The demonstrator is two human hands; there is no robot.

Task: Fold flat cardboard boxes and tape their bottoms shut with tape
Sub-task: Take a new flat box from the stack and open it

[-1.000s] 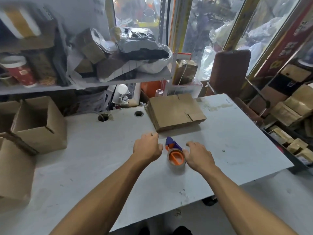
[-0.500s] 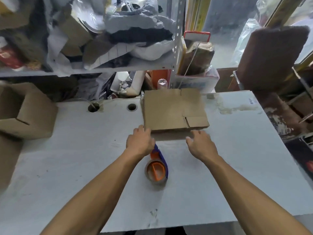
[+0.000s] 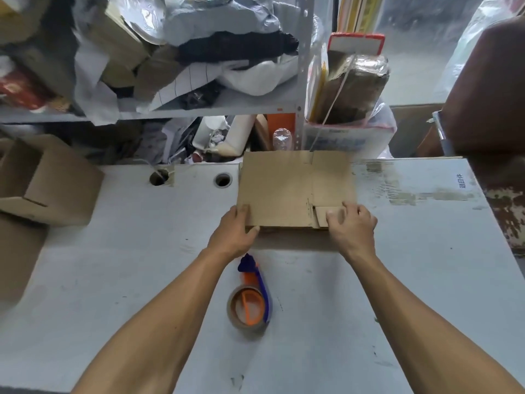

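Here, item by item, is what lies before you.

Flat boxes [image 3: 295, 189]: a stack of folded brown cardboard at the far middle of the table [image 3: 113, 280], its near edge toward you. Matte, corrugated, square-cornered; a slit and a small flap show near the right front corner.

Left hand [image 3: 237, 231]: your fingers curl around the near left corner of the stack, thumb on top and fingertips tucked under the edge, pinching the top sheets.

Right hand [image 3: 352, 226]: it rests on the near right corner over the small flap, fingers bent and close together. Whether they grip the edge or only press on it, you cannot tell.

Handling: likely light and stiff across the panels, yet floppy along the creases. Judge it dry and easy to grip; edges may crush under hard pinching. Take hold at both near corners, then lift one sheet clear of the rest.

Tape dispenser [image 3: 251, 300]: a roll of brown tape on an orange and blue holder, lying on the table near you, between your forearms, untouched.

Table: pale grey, scuffed, with two round holes at its far edge.

Open box [image 3: 48, 183]: already erected cardboard, far left, apart from the stack.
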